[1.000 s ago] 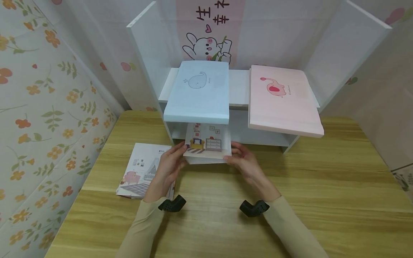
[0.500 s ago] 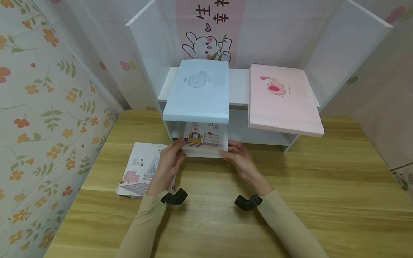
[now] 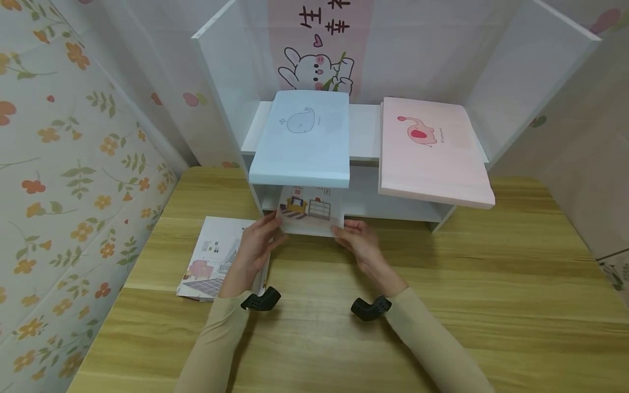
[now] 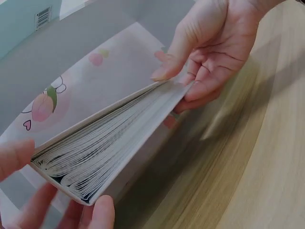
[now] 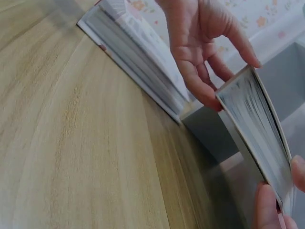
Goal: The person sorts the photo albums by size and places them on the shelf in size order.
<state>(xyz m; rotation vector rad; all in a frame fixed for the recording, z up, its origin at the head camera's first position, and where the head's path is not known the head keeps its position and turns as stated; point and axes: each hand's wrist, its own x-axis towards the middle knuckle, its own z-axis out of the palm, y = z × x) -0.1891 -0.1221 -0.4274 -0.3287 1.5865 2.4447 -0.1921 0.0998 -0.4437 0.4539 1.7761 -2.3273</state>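
Note:
A thick photo album (image 3: 309,214) has a room scene with a yellow armchair and a white chest of drawers on its cover. Its back part is hidden under the overhanging blue album (image 3: 301,139). My left hand (image 3: 256,240) grips the left side, and my right hand (image 3: 362,243) grips the right side near the front corner, thumb on the cover. In the left wrist view, the album's page edges (image 4: 119,143) fan out between the covers. The right wrist view shows the page block (image 5: 250,117) tilted, with both hands at its ends.
A white shelf (image 3: 393,202) stands at the table's back, tall panels at both sides. On its upper board, a pink elephant album (image 3: 432,153) juts past the front. Another printed album (image 3: 206,262) lies on the wooden table (image 3: 314,338), left of the shelf.
Both hands have moved back and slightly left with the held album, so more of it is now beneath the blue album. The other albums have stayed put.

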